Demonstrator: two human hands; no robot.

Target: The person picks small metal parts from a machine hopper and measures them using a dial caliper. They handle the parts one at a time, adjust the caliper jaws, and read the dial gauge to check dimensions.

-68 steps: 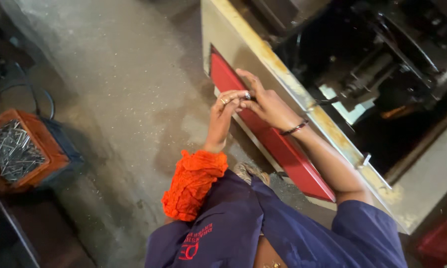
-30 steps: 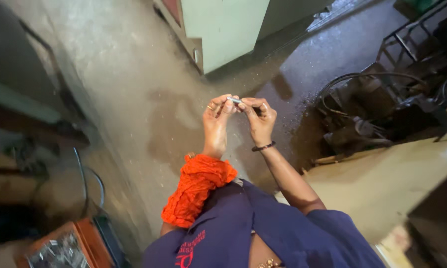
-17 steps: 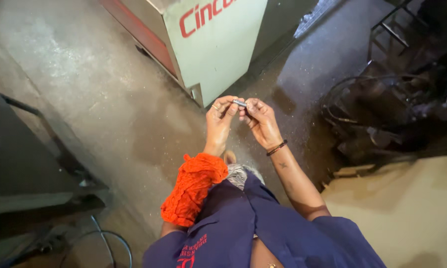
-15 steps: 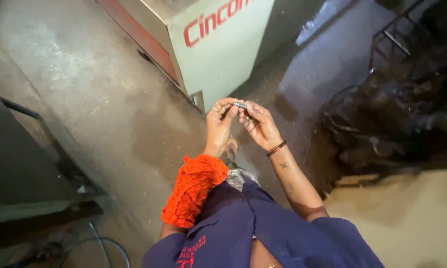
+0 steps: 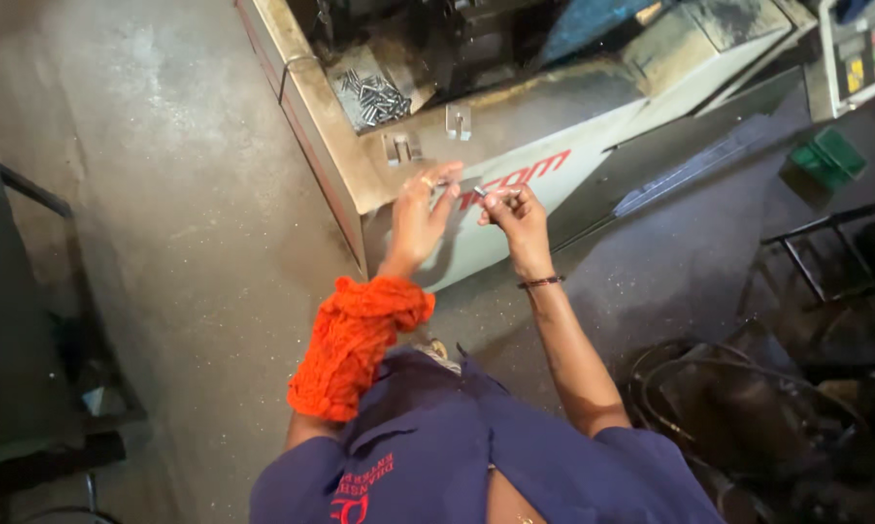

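My right hand pinches a small shiny metal pin at its fingertips, raised in front of a grey machine cabinet. My left hand is just left of the pin with its fingers spread, holding nothing; a ring shows on one finger. An orange cloth is wrapped around my left forearm, and a dark bangle sits on my right wrist. Both hands hover over the cabinet's front panel, below a tray of several small metal pins.
The machine's dark open interior runs along the top. A control panel and a green object are at the upper right. A black metal frame stands at the left. Cables and dark machinery fill the lower right, on a concrete floor.
The view has swung back toward the machine, with its pin tray now in sight. My hands, earlier both pinching the pin, have parted; only the right keeps it.
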